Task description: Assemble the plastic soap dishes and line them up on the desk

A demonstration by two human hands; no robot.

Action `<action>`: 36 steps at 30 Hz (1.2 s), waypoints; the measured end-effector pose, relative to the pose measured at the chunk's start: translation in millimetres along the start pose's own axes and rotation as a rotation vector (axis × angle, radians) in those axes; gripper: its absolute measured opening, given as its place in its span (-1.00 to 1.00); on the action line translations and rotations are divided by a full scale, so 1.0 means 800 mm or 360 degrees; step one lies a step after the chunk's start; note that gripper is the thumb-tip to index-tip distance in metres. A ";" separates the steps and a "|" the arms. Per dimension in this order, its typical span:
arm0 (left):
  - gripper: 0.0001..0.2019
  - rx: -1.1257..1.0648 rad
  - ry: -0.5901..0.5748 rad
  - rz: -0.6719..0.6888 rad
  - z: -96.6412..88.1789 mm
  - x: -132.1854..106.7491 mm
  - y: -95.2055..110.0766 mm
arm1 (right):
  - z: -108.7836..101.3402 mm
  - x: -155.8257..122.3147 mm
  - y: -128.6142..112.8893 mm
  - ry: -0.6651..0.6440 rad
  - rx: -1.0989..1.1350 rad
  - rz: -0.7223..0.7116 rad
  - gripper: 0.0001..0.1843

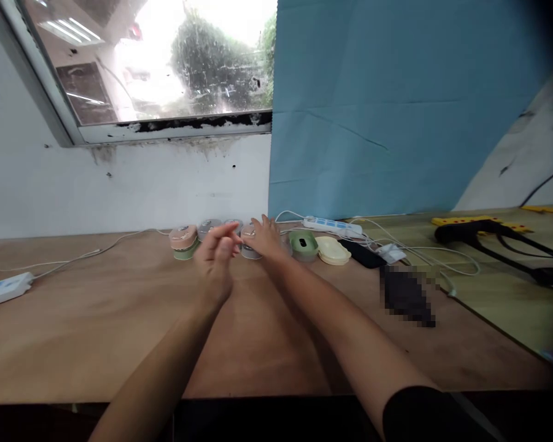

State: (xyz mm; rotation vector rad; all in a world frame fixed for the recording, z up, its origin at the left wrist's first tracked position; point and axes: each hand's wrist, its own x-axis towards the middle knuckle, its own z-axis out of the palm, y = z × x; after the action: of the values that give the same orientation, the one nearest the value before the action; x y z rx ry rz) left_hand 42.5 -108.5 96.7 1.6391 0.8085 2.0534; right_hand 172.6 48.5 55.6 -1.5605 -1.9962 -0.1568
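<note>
A row of small lidded containers stands at the back of the wooden table: a pink-lidded one, grey ones, a green one and a cream one. My right hand reaches into the row with its fingers stretched out, resting against a small grey-and-pink container. My left hand hovers just in front of the row, left of the right hand, fingers loosely bent and slightly blurred, with nothing seen in it.
A white power strip with cables lies behind the containers, and another power strip sits at the left edge. A dark phone, a pixelated dark object and a black-and-yellow tool lie to the right. Wall, window and blue sheet stand behind.
</note>
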 end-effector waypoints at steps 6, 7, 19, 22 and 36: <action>-0.71 0.0643 -0.0420 -0.0238 -0.007 -0.041 -0.099 | 0.019 0.006 0.000 -0.0253 0.0032 0.0204 -0.33; -0.72 0.0682 -0.0518 -0.0229 -0.008 -0.046 -0.107 | 0.019 0.004 0.002 -0.0223 0.0045 0.0190 -0.34; -0.49 -0.0394 0.0048 -0.1450 -0.003 -0.049 -0.121 | -0.030 -0.072 0.029 0.0238 0.0822 -0.0320 -0.23; -0.25 -0.0888 -0.0160 -0.1576 0.000 -0.048 -0.111 | -0.040 -0.119 0.028 0.0141 0.0991 -0.0550 -0.20; -0.55 -0.1129 -0.0276 -0.1606 -0.005 -0.049 -0.090 | -0.035 -0.152 0.022 -0.0184 0.1159 -0.0590 -0.37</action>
State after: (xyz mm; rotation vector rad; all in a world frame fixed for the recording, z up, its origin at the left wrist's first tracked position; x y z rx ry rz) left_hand 44.1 -79.7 20.0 0.7363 0.5553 1.2174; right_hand 215.6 -61.5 11.3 -0.7510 -2.0766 0.4771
